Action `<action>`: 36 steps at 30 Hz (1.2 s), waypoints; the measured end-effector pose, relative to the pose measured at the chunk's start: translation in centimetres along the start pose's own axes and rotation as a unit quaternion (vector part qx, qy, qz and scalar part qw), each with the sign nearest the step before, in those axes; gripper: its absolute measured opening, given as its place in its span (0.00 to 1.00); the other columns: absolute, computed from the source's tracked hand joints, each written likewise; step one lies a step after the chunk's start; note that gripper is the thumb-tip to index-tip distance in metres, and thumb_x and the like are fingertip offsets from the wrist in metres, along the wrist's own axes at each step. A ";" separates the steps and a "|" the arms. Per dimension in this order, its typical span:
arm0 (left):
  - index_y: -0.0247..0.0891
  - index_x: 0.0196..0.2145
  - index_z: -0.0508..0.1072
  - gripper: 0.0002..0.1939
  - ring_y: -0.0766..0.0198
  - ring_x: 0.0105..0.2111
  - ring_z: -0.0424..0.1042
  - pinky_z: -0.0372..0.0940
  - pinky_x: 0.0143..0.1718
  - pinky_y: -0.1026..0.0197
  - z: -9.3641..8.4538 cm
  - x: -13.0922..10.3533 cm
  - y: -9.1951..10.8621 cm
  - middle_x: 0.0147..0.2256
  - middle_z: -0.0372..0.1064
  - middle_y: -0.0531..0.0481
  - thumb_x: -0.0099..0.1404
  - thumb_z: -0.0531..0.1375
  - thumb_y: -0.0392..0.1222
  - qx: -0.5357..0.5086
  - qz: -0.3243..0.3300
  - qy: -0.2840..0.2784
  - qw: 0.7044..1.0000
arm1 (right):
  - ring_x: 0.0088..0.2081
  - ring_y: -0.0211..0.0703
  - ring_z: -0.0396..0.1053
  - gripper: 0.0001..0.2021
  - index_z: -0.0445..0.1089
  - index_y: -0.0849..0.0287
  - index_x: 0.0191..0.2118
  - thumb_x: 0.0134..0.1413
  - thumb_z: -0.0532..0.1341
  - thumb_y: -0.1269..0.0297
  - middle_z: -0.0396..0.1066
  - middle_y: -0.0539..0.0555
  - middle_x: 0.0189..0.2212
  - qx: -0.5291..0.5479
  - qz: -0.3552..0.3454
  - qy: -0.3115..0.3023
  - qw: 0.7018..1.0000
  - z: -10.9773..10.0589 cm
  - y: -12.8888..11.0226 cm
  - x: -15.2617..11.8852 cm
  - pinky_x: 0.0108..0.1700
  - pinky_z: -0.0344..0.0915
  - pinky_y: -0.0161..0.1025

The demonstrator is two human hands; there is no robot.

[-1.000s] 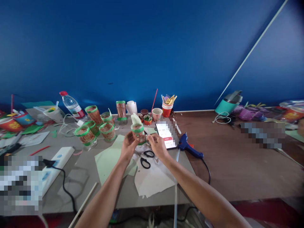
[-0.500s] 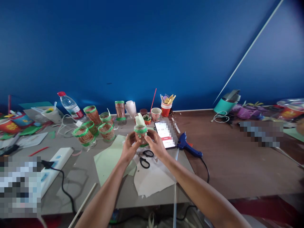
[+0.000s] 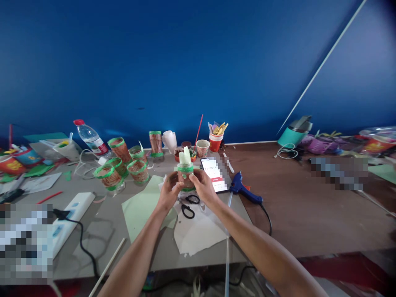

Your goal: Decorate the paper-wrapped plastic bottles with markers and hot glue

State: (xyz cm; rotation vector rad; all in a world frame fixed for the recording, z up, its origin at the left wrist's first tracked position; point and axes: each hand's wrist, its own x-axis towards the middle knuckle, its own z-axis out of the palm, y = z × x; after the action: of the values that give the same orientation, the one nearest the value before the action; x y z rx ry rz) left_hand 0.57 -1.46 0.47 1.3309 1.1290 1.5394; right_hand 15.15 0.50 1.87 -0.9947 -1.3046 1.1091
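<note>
Green-rimmed cup (image 3: pixel 185 176) clamped between left hand (image 3: pixel 168 192) and right hand (image 3: pixel 205 187), beyond the scissors (image 3: pixel 182 209).
I now have the right thumb (image 3: pixel 193 178) on the cup's front wall rather than at its side, suggesting a steadier two-handed hold. Rear fingertips are hidden; I cannot tell whether the base is supported.

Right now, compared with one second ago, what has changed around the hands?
The green-rimmed cup has shifted slightly right, and its pale strips now stand more upright. The right hand has moved in, setting its thumb on the cup's front. The left hand still holds the cup; scissors, phone and blue glue gun stayed put.
</note>
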 end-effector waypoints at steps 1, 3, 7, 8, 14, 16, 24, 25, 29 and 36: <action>0.35 0.46 0.70 0.29 0.54 0.43 0.73 0.66 0.48 0.51 0.0 0.0 0.1 0.41 0.74 0.42 0.54 0.66 0.58 0.006 0.004 0.002 1.000 | 0.42 0.49 0.73 0.16 0.72 0.59 0.42 0.51 0.63 0.54 0.76 0.56 0.36 -0.001 -0.001 0.001 1.000 0.0 0.0 0.0 0.44 0.69 0.45; 0.35 0.45 0.71 0.27 0.55 0.42 0.73 0.67 0.47 0.52 -0.1 0.0 0.4 0.40 0.75 0.43 0.56 0.63 0.59 0.020 0.009 0.004 1.000 | 0.42 0.51 0.72 0.16 0.72 0.59 0.42 0.51 0.63 0.54 0.76 0.56 0.37 -0.003 -0.007 -0.004 1.000 0.0 0.0 -0.1 0.45 0.69 0.46; 0.35 0.43 0.73 0.24 0.54 0.45 0.72 0.65 0.49 0.53 -0.2 -0.1 0.9 0.42 0.75 0.42 0.59 0.61 0.59 0.038 0.006 0.000 0.999 | 0.44 0.51 0.72 0.17 0.70 0.60 0.43 0.53 0.62 0.53 0.75 0.58 0.40 -0.022 -0.025 -0.014 0.999 0.1 0.1 -0.4 0.47 0.68 0.47; 0.36 0.44 0.73 0.24 0.53 0.46 0.72 0.65 0.50 0.53 -0.3 -0.1 0.9 0.43 0.75 0.42 0.59 0.61 0.58 0.037 0.001 -0.002 0.999 | 0.44 0.51 0.72 0.17 0.69 0.61 0.43 0.52 0.62 0.54 0.75 0.59 0.41 -0.031 -0.030 -0.015 0.999 0.1 0.1 -0.5 0.47 0.68 0.48; 0.34 0.41 0.73 0.24 0.55 0.42 0.73 0.66 0.45 0.55 -0.3 -0.1 0.7 0.40 0.75 0.44 0.56 0.64 0.57 0.006 -0.047 0.014 0.999 | 0.45 0.51 0.72 0.18 0.69 0.61 0.45 0.53 0.61 0.55 0.74 0.60 0.43 -0.054 -0.035 -0.037 0.997 0.3 0.1 -1.0 0.48 0.68 0.49; 0.34 0.38 0.74 0.22 0.58 0.38 0.72 0.66 0.41 0.58 -0.3 -0.1 0.8 0.36 0.75 0.46 0.57 0.62 0.57 0.011 -0.042 0.028 0.999 | 0.44 0.51 0.72 0.18 0.69 0.62 0.45 0.54 0.60 0.54 0.74 0.60 0.43 -0.039 -0.025 -0.048 0.998 0.3 0.0 -1.0 0.47 0.68 0.48; 0.34 0.34 0.73 0.22 0.61 0.32 0.70 0.65 0.35 0.61 0.0 -0.1 1.4 0.30 0.73 0.49 0.55 0.64 0.58 -0.001 -0.038 0.032 0.999 | 0.45 0.52 0.71 0.20 0.72 0.61 0.44 0.53 0.60 0.51 0.74 0.59 0.42 -0.022 -0.015 -0.042 0.999 0.1 0.0 -0.7 0.47 0.68 0.47; 0.34 0.34 0.73 0.22 0.60 0.33 0.71 0.65 0.36 0.60 0.1 -0.1 1.5 0.31 0.73 0.48 0.54 0.64 0.58 -0.003 -0.042 0.030 0.999 | 0.45 0.52 0.71 0.18 0.72 0.61 0.43 0.54 0.60 0.52 0.75 0.58 0.42 -0.024 -0.019 -0.047 0.998 0.1 0.1 -0.7 0.47 0.67 0.47; 0.35 0.40 0.74 0.24 0.57 0.39 0.72 0.66 0.41 0.58 0.0 -0.3 1.2 0.37 0.75 0.46 0.55 0.64 0.58 0.007 -0.049 0.012 0.999 | 0.43 0.51 0.71 0.15 0.72 0.61 0.40 0.53 0.60 0.54 0.75 0.57 0.38 -0.053 -0.011 -0.056 0.997 0.1 0.2 -0.6 0.46 0.67 0.46; 0.36 0.33 0.74 0.26 0.59 0.36 0.73 0.67 0.42 0.59 -0.8 -0.2 0.0 0.33 0.74 0.46 0.63 0.53 0.63 0.010 -0.042 -0.004 0.999 | 0.38 0.50 0.73 0.19 0.71 0.63 0.39 0.49 0.62 0.50 0.75 0.57 0.34 0.035 0.058 -0.039 0.997 0.4 0.6 -0.3 0.40 0.69 0.44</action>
State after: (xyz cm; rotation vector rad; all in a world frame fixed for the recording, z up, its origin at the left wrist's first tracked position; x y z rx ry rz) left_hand -0.14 -1.75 0.36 1.2844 1.1837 1.4646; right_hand 14.72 0.32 1.29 -0.9941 -1.2743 1.2845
